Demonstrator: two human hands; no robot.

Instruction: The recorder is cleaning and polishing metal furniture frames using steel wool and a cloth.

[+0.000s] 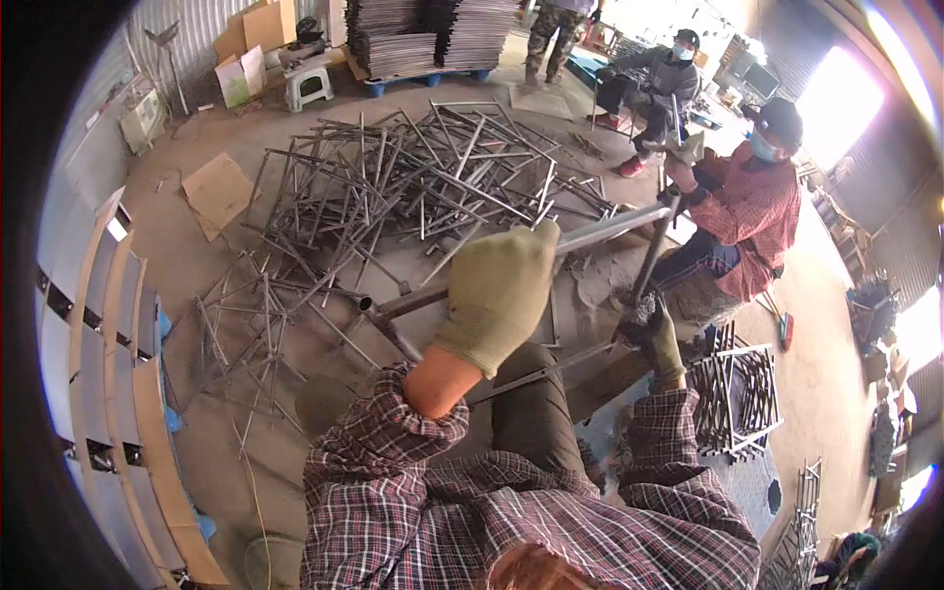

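Note:
A metal tube frame (pixel 612 227) slants across in front of me. My left hand (pixel 503 290), in an olive knit glove, is closed over its upper bar. An open round tube end (pixel 366 304) juts out to the left of that hand. My right hand (pixel 661 342), gloved too, is closed around the lower part of the frame's right leg. Dark material covers its fingers; whether this is grime, glove coating or a pad I cannot tell. A thinner bar runs from near the right hand back toward my lap.
A tangled heap of metal frames (pixel 393 182) lies ahead on the floor. Close at right sits a co-worker in a red checked shirt (pixel 752 211); another person (pixel 654 84) sits behind. Stacked frames (pixel 733 393) stand at right, long panels (pixel 98 324) at left, flat cardboard (pixel 217 195) beyond.

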